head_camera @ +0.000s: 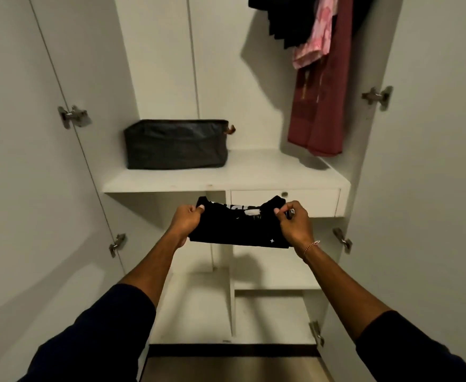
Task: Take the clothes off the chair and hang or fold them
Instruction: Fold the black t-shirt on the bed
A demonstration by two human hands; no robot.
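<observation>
I hold a folded black garment (240,230) with white print in the air in front of the open wardrobe, just below the front edge of its main shelf (226,175). My left hand (186,220) grips its left end, fingers curled around the cloth; my right hand (295,223) pinches its right end. A dark fabric bin (176,146) sits at the shelf's back left, and a maroon garment (320,106) hangs above the shelf's right end.
</observation>
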